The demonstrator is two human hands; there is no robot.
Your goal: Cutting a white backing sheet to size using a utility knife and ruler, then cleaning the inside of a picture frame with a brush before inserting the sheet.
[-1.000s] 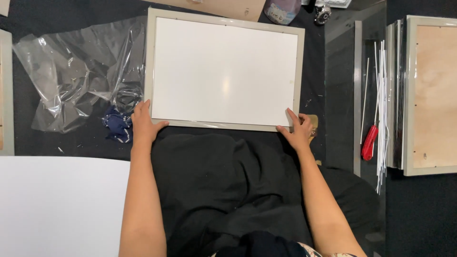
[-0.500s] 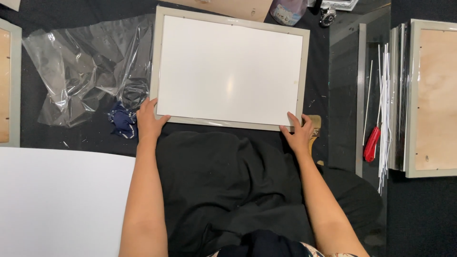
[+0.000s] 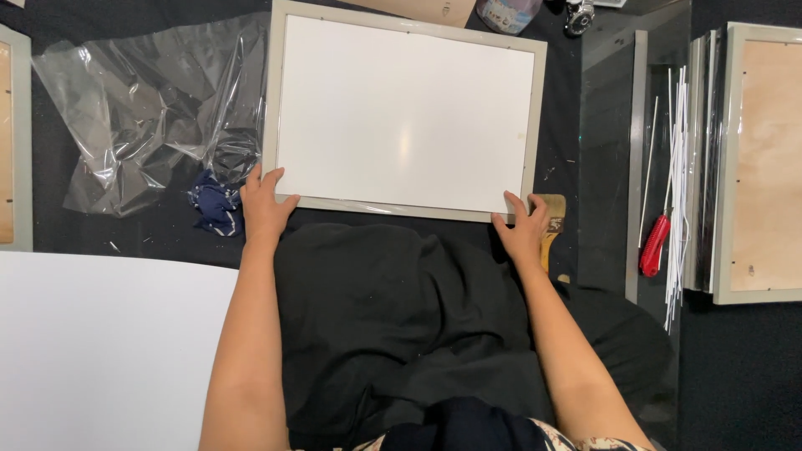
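A picture frame (image 3: 407, 113) with a pale grey border and a white, shiny face lies flat on the black bench (image 3: 167, 234), near its far edge and about in the middle. The left hand (image 3: 265, 207) rests on the near left corner of the frame; its fingers (image 3: 271, 179) are spread a little and lie on the border, and they do not close around anything. The right hand (image 3: 524, 227) rests at the near right corner, with the fingers (image 3: 511, 204) slightly apart and the tips touching the near border.

Just beside the right hand lies a wooden brush (image 3: 551, 225), partly hidden by it. A crumpled clear plastic sheet (image 3: 142, 117) lies left of the frame, and a dark blue cloth (image 3: 215, 203) lies at its near end, close to the left hand. A big white board (image 3: 100, 351) covers the near left corner of the bench. At the right side there is a screwdriver with a red handle (image 3: 654, 245) beside thin white strips (image 3: 678, 175), and a second frame (image 3: 764, 163) lies back side up at the right edge.
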